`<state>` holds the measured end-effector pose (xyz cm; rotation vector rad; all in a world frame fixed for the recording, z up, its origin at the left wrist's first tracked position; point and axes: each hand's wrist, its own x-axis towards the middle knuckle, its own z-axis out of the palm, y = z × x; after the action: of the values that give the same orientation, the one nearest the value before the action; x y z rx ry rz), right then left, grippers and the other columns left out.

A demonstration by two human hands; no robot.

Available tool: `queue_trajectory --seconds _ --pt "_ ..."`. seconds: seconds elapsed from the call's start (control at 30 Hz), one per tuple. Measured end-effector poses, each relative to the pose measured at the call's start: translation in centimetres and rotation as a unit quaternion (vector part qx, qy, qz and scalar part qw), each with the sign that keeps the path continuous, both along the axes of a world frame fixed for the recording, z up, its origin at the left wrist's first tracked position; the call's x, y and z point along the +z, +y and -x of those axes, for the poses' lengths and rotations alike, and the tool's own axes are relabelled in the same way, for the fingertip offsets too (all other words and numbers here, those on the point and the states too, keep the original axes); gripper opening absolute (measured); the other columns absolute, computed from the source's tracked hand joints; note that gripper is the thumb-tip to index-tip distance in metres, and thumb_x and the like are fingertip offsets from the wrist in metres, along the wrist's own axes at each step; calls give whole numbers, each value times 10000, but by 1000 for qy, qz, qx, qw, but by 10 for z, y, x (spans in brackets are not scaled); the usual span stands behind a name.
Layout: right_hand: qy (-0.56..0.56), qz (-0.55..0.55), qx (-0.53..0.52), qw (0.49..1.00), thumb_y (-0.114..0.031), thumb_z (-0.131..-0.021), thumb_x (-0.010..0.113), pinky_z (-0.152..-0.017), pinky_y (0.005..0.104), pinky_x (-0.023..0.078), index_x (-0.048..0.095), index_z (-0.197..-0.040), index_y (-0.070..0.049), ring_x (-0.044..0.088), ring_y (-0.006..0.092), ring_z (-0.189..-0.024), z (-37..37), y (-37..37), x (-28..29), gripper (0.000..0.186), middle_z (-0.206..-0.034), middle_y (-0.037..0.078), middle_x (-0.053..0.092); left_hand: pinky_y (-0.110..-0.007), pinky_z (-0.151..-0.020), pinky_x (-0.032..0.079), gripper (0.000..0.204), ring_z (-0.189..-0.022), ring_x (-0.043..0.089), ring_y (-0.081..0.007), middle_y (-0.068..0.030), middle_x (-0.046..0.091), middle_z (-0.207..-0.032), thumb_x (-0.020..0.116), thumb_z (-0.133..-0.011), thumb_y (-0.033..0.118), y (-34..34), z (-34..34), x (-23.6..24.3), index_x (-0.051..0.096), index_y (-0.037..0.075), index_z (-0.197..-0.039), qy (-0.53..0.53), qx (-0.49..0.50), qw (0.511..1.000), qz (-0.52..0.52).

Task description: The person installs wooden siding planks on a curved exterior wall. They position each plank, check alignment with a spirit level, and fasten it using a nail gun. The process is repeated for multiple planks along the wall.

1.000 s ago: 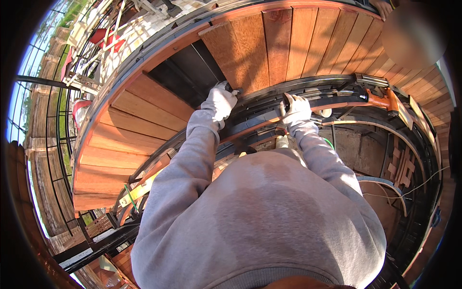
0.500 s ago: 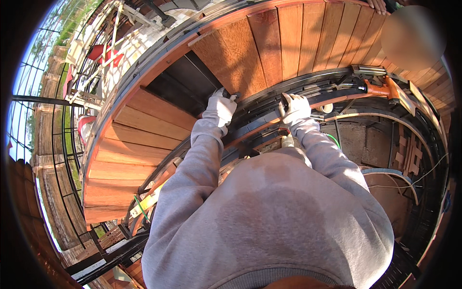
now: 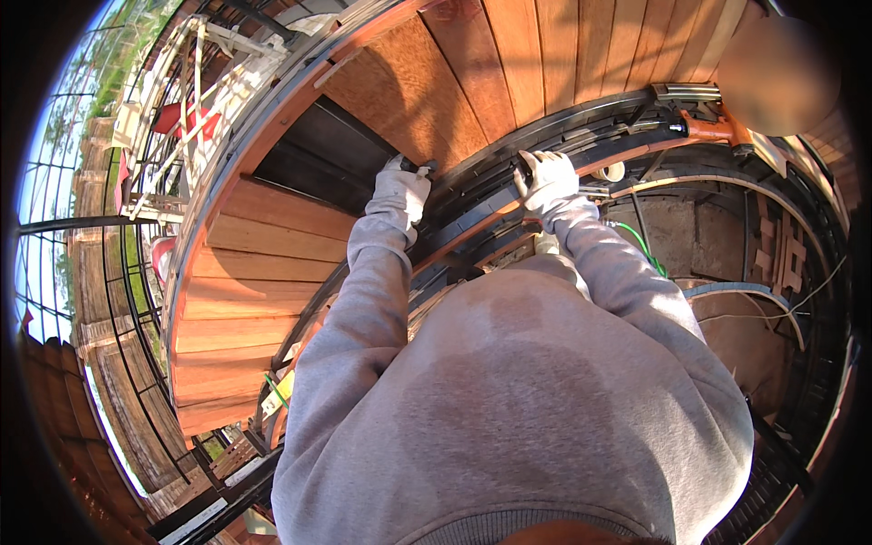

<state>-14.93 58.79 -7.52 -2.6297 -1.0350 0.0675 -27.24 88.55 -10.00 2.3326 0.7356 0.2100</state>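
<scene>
Both my hands wear pale work gloves. My left hand (image 3: 400, 193) is closed at the inner edge of the curved wooden tread surface, beside a dark open bay (image 3: 325, 153) between the boards. A small dark thing (image 3: 430, 169) shows at its fingertips; its kind is hidden. To the right, my right hand (image 3: 550, 186) is closed round a dark piece (image 3: 523, 171), mostly covered by the fingers, above the curved black metal rail (image 3: 490, 207). A wide reddish board (image 3: 400, 86) lies just beyond my left hand.
Reddish boards (image 3: 263, 263) fan out along the curve on both sides of the bay. An orange tool (image 3: 718, 127) lies on the rail at the right. A green cord (image 3: 640, 243) hangs below. White scaffolding (image 3: 195, 100) stands outside at the far left.
The view has shifted slightly, so the boards and rail sit farther left and higher. Another person's hand at the upper right has gone out of view. My hands keep nearly the same places.
</scene>
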Motion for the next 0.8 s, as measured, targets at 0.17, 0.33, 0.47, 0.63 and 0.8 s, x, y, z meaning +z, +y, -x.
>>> queue_trajectory --seconds 0.17,0.33,0.47,0.63,0.8 --pt "12 14 1 1000 -422 -956 528 -1090 412 397 591 -1374 -94 605 288 -1219 -4 -1 -2 535 -1262 141 672 -297 -847 525 314 -955 696 -236 -98 753 -1031 601 -887 53 -10 -4 20 654 45 -1196 34 -18 998 -58" --pt "4 12 4 1000 -409 -957 539 -1098 411 394 587 -1378 -91 605 286 -1218 -1 -1 -2 530 -1254 138 673 -331 -1035 483 459 -1225 618 -282 -134 669 -1306 664 -950 260 -10 -10 35 574 99 -1371 173 -22 985 8" --pt "-24 -59 5 998 -335 -902 630 -1047 435 442 650 -1269 -70 647 328 -1128 1 1 -4 453 -1154 163 707 -344 -1118 428 309 -1145 678 -204 -22 734 -1201 533 -1019 227 -5 -3 49 648 99 -1275 357 -395 689 -492" --pt "-63 -82 16 994 -337 -892 650 -994 444 473 663 -1231 -74 675 337 -1037 -1 -1 -9 430 -1072 165 724 -327 -1096 443 364 -926 731 -210 39 758 -846 497 -1045 311 -25 -2 79 664 70 -1262 381 -370 699 -478" --pt "-73 -56 2 996 -347 -880 670 -976 438 487 670 -1231 -106 677 336 -1028 -2 1 -16 426 -1071 148 727 -306 -1042 477 380 -925 698 -229 -42 710 -911 506 -1061 338 -35 7 96 592 50 -1292 279 -226 893 -270"
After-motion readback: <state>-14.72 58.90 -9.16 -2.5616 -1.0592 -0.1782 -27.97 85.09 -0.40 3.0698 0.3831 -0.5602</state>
